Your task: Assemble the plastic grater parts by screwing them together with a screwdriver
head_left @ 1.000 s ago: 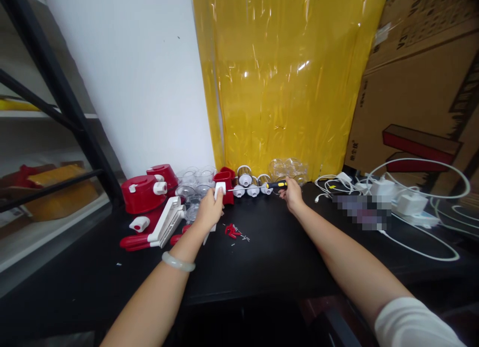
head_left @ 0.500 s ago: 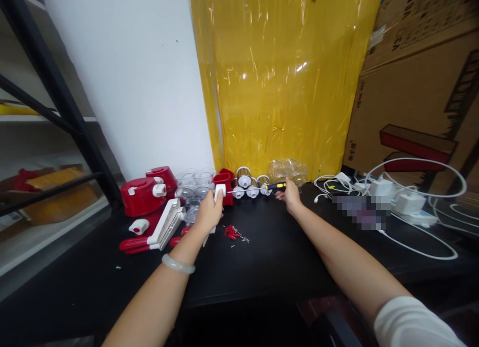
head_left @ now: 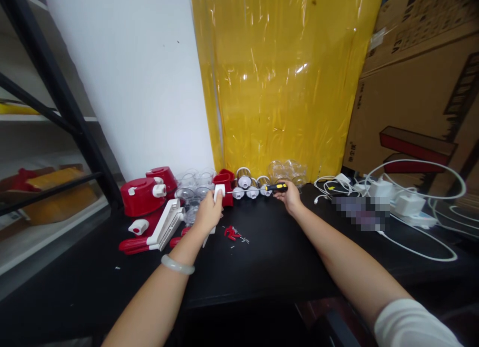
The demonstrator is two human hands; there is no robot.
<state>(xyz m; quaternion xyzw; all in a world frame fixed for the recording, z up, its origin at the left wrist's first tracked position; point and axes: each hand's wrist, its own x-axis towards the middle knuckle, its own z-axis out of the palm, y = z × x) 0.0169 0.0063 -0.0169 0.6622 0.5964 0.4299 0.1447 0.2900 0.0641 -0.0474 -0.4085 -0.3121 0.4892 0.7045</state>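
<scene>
My left hand (head_left: 209, 210) is closed around a small white plastic part (head_left: 220, 189), held above the table. From the right, my right hand (head_left: 290, 196) grips the black and yellow handle of a screwdriver (head_left: 276, 187). Its thin shaft runs left, and the tip meets the white part or lies very close to it. Below the hands lie small red pieces (head_left: 232, 233) and several small metal screws or pins (head_left: 245, 240). Behind the shaft, drum-shaped metal parts with white ends (head_left: 244, 180) are stacked, beside a red housing (head_left: 224, 180).
On the left stand red bodies with white knobs (head_left: 144, 197) and a white-and-red handle piece (head_left: 164, 230). Clear plastic cups (head_left: 194, 185) line the wall. White cables and chargers (head_left: 407, 203) cover the right side, near a large cardboard box (head_left: 411, 102). A black-framed shelf (head_left: 56, 97) rises at left.
Both hands keep nearly the same place. The screwdriver handle looks slightly turned, and the fingers of my right hand have shifted a little on it.
</scene>
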